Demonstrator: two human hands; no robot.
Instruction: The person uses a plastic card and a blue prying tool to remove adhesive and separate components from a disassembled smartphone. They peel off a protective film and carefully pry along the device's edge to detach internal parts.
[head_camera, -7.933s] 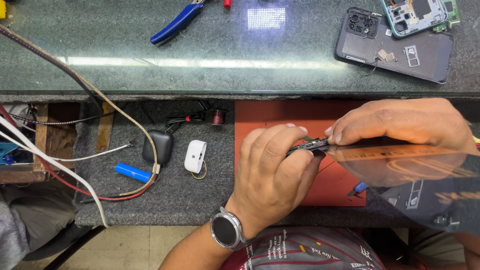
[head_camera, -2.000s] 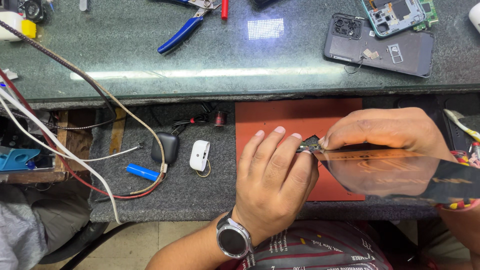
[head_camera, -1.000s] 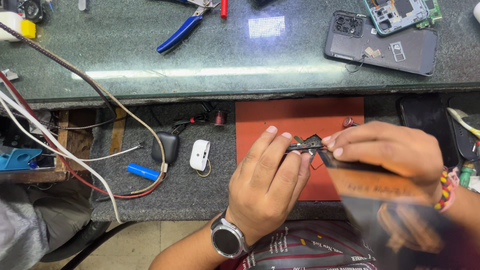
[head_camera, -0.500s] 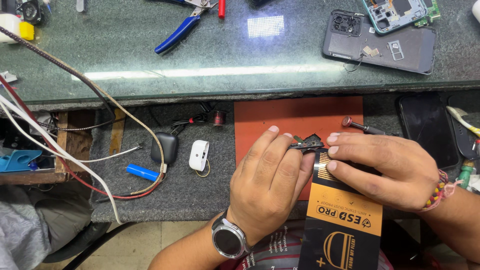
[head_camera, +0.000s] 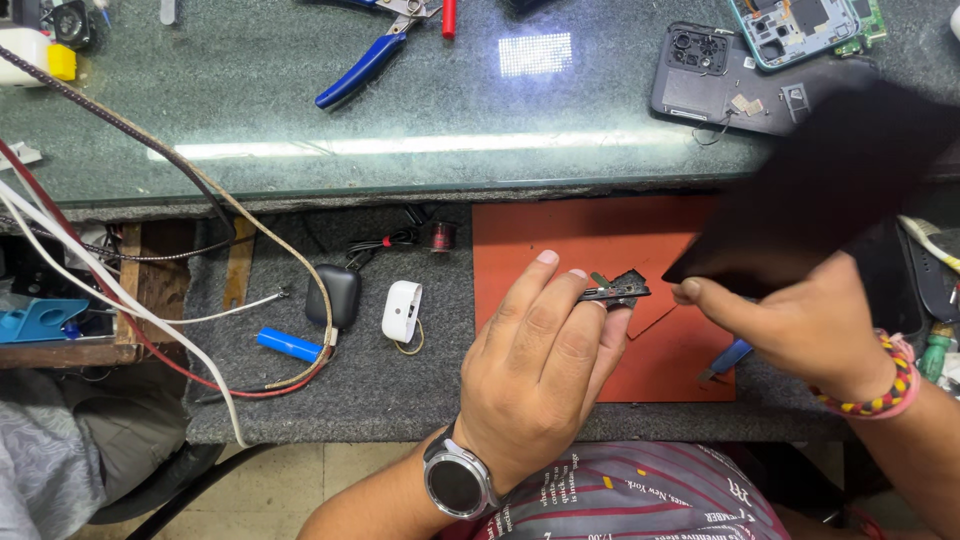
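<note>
My left hand pinches a small dark flex board with a connector above the orange mat. A watch sits on that wrist. My right hand, with a beaded bracelet, grips the lower corner of a thin black sheet, blurred by motion and tilted up to the right. The sheet's edge lies just right of the small board and covers part of the opened phone on the glass top.
Blue-handled pliers lie on the glass shelf. On the grey felt rest a black earbud case, a white case and a blue battery cell. Several cables cross at left. A phone circuit assembly sits top right.
My right hand has swung the black sheet from low in front of me up and to the right, over the phone. My left hand still holds the small board in place.
</note>
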